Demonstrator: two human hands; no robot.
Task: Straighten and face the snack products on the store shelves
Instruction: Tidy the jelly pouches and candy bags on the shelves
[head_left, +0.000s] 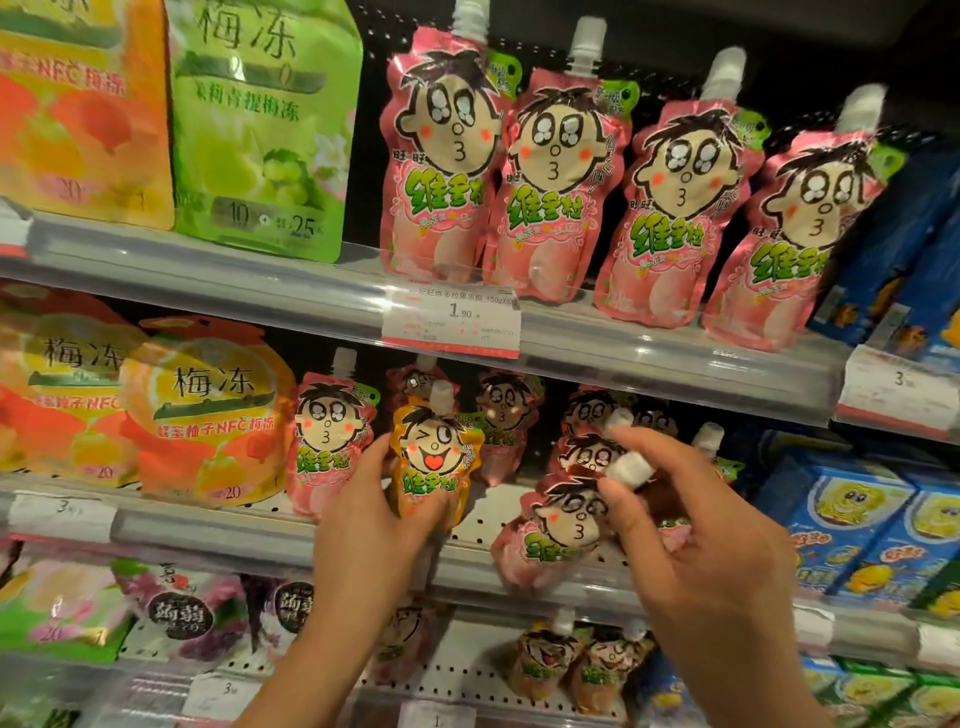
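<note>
The orange jelly pouch (434, 462) is gripped upright by the left hand (374, 525) for facing; at three o'clock, a tilted pink pouch's white cap (629, 469) is pinched by the right hand (696, 540) for righting.

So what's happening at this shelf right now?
A person is tidying spouted jelly pouches on the middle shelf. The left hand grips an orange pouch standing among pink ones. The right hand pinches the white cap of a pink pouch that leans out over the shelf's front edge, not yet upright. The four pink pouches on the upper shelf already face forward in a row.
</note>
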